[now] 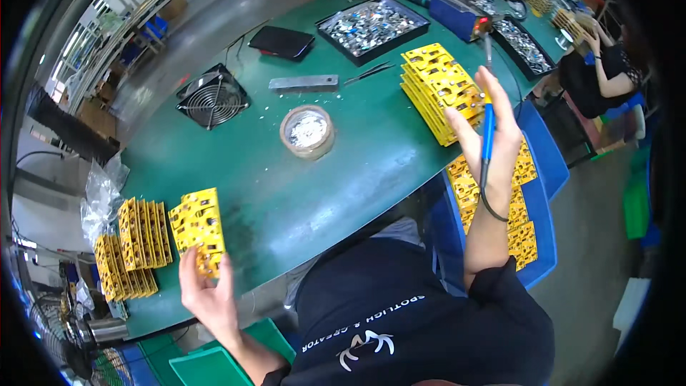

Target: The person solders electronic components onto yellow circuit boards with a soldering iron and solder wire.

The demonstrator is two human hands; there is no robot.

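Left hand point(209, 300): partly closed; a yellow board panel point(198, 223) is pinched by its near edge between thumb and fingers.
Board panel: held over the green table point(350, 189), just beside the left board stacks point(143, 234).
Right hand point(501, 139): loosely curled; a blue-handled soldering iron point(489, 132) is gripped, tip pointed away, beside the right board stack point(437, 89).
Blue bin point(548, 239): yellow boards are held inside, below the table edge.
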